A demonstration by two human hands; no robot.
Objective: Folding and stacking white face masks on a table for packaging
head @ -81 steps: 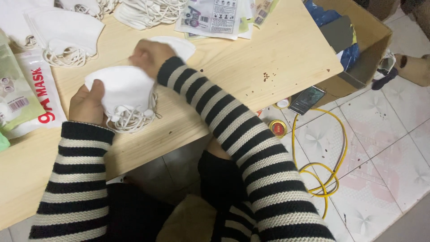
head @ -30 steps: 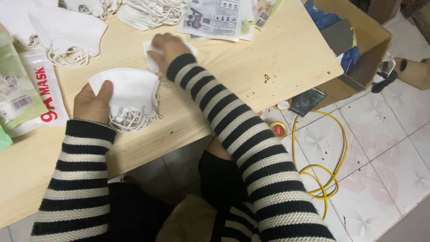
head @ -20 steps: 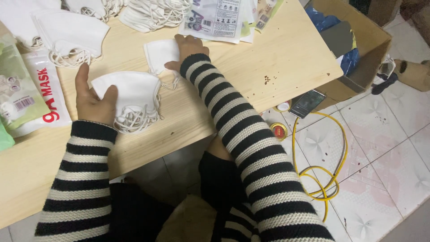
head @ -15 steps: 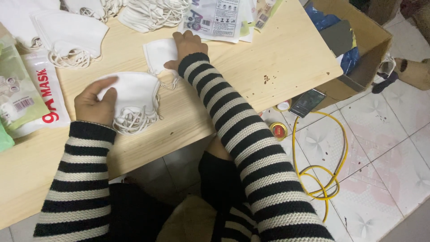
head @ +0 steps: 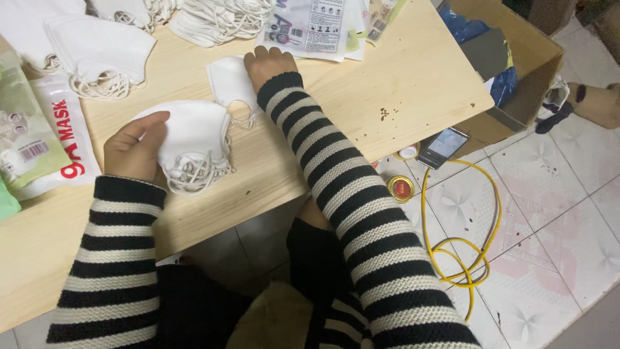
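My right hand (head: 268, 63) has gone out from the stack to a single mask (head: 227, 83) lying flat on the worktop (head: 413, 77); a moment ago it was pressing on top of the stack beside my left hand. Now its grip rests on the far edge of that mask, fingers curled down on it, though I cannot tell whether they have pinched it or only press it flat. My left hand (head: 132, 154) has stayed where it was, its grip closed on the near-left edge of the mask stack (head: 187, 139), thumb on top, ear loops spilling out on the near side. The single mask lies just beyond the left grip's stack, touching or almost touching it. I judge this to mean one more mask is being fetched for the pile, which looks already fairly thick. Farther beyond the right grip lie printed packets (head: 316, 26) and more loose masks (head: 97, 48); left of the left grip lies a mask bag (head: 61, 139).
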